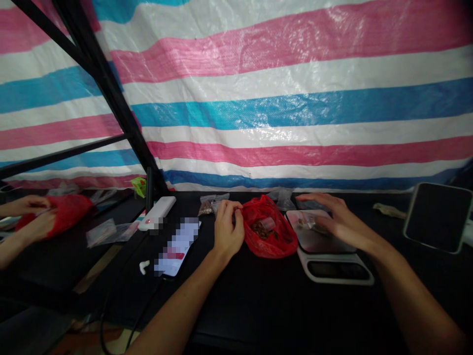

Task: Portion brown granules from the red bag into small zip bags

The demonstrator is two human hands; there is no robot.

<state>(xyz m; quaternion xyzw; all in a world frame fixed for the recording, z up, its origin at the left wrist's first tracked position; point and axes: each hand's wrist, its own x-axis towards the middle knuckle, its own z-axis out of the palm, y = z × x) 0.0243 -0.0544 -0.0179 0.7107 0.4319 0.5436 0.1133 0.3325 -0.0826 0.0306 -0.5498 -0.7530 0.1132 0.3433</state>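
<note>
A red plastic bag [271,246], its mouth spread, holds small brown pieces [261,230] and a small clear item [267,224]. At its left rim is my left hand [227,230], with curled fingers closed on the edge of the bag. Right of the bag stands a kitchen scale [334,244] with a metal plate and a dark display. On the plate lies a small clear zip bag [308,220], its contents hard to make out. Over the scale my right hand [342,219] is open, fingers stretched apart, thumb near the small bag.
Small filled zip bags [207,206] lie behind my left hand. Left are a phone [181,246], a white power bank [158,213] and an earbud [144,266]. A dark-screened device [438,217] stands right. Far left, another person's hands [37,217] touch a red bag [70,212].
</note>
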